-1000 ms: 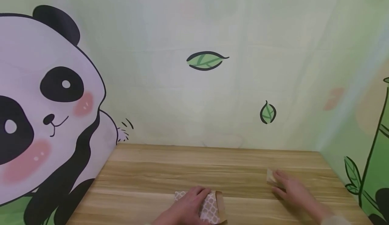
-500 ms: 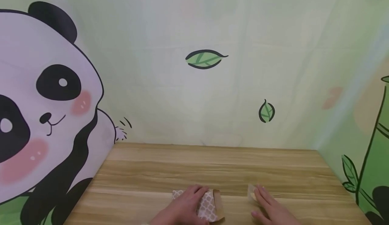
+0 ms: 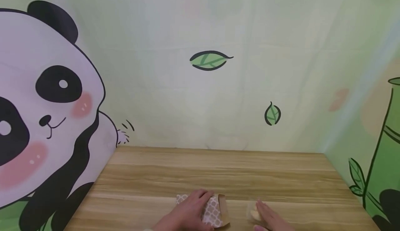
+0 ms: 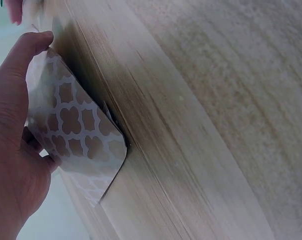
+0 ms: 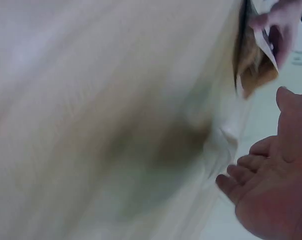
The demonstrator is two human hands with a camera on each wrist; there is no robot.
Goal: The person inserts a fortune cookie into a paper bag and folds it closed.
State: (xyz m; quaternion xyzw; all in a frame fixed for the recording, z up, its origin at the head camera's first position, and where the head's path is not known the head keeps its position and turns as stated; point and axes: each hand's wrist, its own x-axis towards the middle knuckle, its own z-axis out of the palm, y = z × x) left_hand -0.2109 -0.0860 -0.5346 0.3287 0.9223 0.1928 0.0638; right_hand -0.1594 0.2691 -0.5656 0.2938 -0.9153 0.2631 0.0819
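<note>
No readable text, no legible labels, brands, numbers or signs

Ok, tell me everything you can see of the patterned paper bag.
The patterned paper bag is tan with a pale lattice print and looks like thin, stiff paper. Its mouth, on the side toward the right hand, gapes a little and shows plain brown inside. It appears to lie on its side on the wood-grain table, near the bottom of the head view. The left hand grips it, covering part of the print; the right hand is apart from it.
</note>
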